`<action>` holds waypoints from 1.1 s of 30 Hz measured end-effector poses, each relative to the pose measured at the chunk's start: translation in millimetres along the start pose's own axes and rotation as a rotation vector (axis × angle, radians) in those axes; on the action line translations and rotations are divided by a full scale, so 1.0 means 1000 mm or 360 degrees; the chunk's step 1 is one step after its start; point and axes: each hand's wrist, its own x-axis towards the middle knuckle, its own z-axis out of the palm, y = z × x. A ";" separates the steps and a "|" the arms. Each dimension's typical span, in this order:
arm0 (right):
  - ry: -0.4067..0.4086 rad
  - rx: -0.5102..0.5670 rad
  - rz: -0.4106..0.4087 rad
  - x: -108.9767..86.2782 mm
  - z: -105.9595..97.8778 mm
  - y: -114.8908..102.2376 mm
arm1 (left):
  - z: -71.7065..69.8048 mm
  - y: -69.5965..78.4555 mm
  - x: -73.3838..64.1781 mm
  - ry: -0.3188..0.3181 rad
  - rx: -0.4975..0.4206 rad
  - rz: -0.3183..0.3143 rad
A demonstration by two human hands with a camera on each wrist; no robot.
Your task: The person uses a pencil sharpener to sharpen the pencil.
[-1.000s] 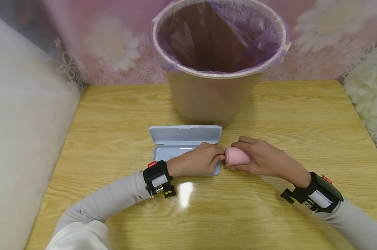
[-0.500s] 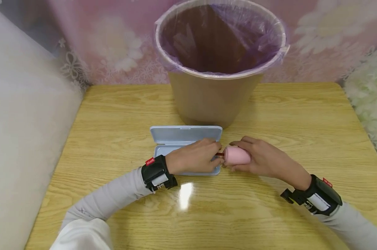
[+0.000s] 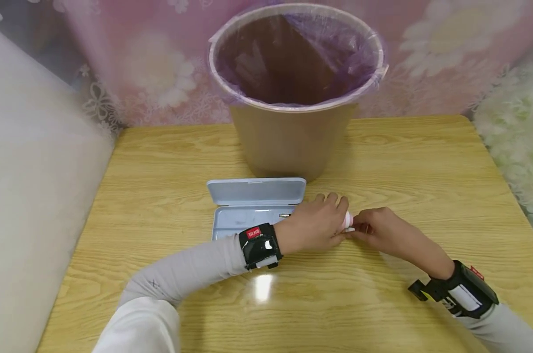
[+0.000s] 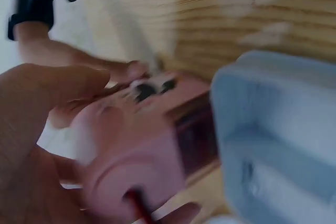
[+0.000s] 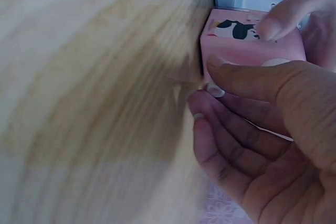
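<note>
My left hand [image 3: 317,225] grips a pink pencil sharpener [image 4: 142,150] with a panda picture and a dark window on its body. A dark red pencil [image 4: 139,205] is stuck in its round hole; the pencil's metallic end shows over the case in the head view. At the sharpener's other end, my right hand [image 3: 383,228] pinches a small white crank knob [image 5: 215,90] between thumb and fingertips. The left hand hides most of the sharpener in the head view. Just left of it lies an opened light blue pencil case [image 3: 248,192], partly under my left wrist.
A large beige bin [image 3: 292,142] lined with a purple bag stands right behind the pencil case. All this is on a wood-grain table [image 3: 169,171]. A pink flowered cloth [image 3: 156,73] hangs at the back, and a white surface [image 3: 37,171] borders the left.
My left hand has let go of the pencil, moved right and taken hold of the sharpener. My right hand has let go of the sharpener's body and shifted right to its crank knob.
</note>
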 end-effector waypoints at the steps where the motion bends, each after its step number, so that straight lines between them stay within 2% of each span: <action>1: 0.0013 0.0001 -0.0013 -0.001 0.002 0.001 | 0.005 0.002 0.003 -0.0001 0.0015 -0.0004; 5: 0.0072 -0.0018 -0.0088 -0.001 0.009 0.001 | 0.018 0.008 0.010 0.0073 0.0081 -0.0082; 9: 0.0130 -0.0078 -0.0194 -0.001 0.012 0.000 | 0.023 0.009 0.010 0.0191 0.0147 -0.0184; 16: 0.0156 -0.0158 -0.0260 -0.005 0.010 -0.002 | 0.022 0.011 0.010 0.0300 0.0237 -0.0226; 20: 0.0138 -0.0115 -0.0275 -0.011 0.008 -0.004 | 0.022 0.013 0.010 0.0289 0.0272 -0.0226; 24: 0.0126 -0.0042 -0.0311 -0.021 -0.002 -0.011 | 0.024 0.016 0.011 0.0346 0.0359 -0.0233; 27: 0.0198 -0.0030 -0.0342 -0.028 -0.016 -0.017 | 0.028 0.017 0.013 0.0408 0.0398 -0.0266; 31: 0.0243 -0.0066 -0.0336 -0.028 -0.031 -0.021 | 0.031 0.018 0.014 0.0408 0.0349 -0.0273; 33: 0.0210 -0.0073 -0.0329 -0.026 -0.035 -0.021 | 0.033 0.018 0.015 0.0417 0.0318 -0.0246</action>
